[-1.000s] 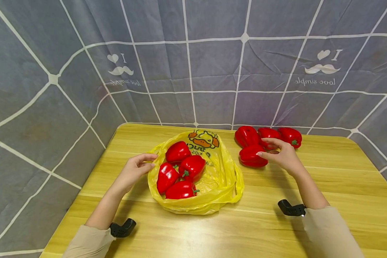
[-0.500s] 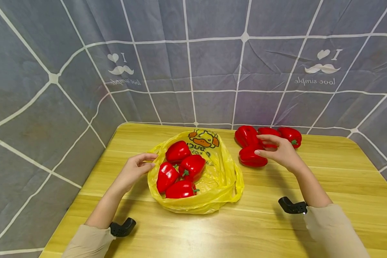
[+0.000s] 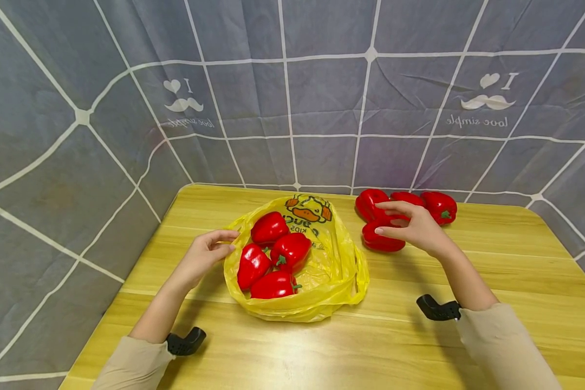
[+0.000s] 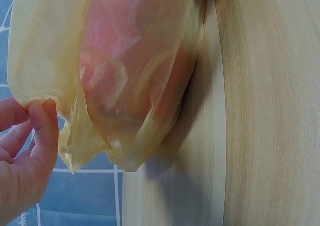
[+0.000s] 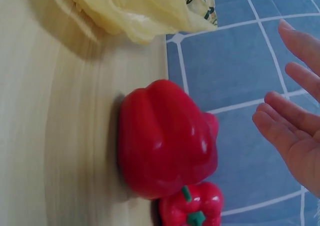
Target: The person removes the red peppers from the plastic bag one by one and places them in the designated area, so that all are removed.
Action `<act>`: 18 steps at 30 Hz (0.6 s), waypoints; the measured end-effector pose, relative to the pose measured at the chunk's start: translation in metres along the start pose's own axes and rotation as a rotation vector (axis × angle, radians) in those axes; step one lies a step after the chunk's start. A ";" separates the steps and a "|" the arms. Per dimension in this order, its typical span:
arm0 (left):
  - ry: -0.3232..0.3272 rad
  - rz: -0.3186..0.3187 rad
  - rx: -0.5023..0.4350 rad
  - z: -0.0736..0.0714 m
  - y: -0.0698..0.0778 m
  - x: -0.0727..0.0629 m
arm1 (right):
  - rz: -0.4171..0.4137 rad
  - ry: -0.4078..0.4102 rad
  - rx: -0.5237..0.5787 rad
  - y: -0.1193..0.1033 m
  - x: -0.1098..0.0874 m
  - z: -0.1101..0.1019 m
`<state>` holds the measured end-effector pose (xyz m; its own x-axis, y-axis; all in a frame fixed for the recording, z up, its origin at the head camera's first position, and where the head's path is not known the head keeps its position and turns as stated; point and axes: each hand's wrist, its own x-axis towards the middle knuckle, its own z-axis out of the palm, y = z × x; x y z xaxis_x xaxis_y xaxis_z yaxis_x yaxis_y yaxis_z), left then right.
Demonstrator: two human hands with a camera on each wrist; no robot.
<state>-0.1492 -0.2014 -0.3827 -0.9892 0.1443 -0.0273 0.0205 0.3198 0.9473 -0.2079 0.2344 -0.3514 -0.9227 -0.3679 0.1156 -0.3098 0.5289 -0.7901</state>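
A yellow plastic bag [image 3: 322, 300] with a duck print lies wide open on the table, holding several red bell peppers [image 3: 291, 252]. At its left rim my left hand [image 3: 202, 262] pinches the plastic between thumb and index finger, plainest in the left wrist view. To the right of the bag, my right hand [image 3: 419, 230] hovers over a cluster of red bell peppers, fingers spread and holding nothing. The front bell pepper [image 3: 381, 242] lies below its thumb, partly covered. In the right wrist view this hand [image 5: 295, 131] is apart from the large bell pepper [image 5: 165, 141].
Behind the front pepper lie more bell peppers [image 3: 440, 207], close to the table's back edge. A grey curtain [image 3: 322, 108] with white grid lines rises along the back and sides. Bare wooden tabletop [image 3: 292, 357] stretches in front of the bag.
My right hand has drifted a little to the left over the peppers, its fingers held apart. The left hand, the bag and the peppers stay where they were.
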 end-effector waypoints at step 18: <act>-0.002 0.003 -0.004 0.000 -0.002 0.000 | -0.063 -0.099 -0.011 -0.018 0.020 0.009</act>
<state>-0.1494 -0.2020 -0.3843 -0.9887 0.1475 -0.0251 0.0230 0.3154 0.9487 -0.2186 0.2104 -0.3405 -0.8742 -0.4742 0.1047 -0.3698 0.5102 -0.7765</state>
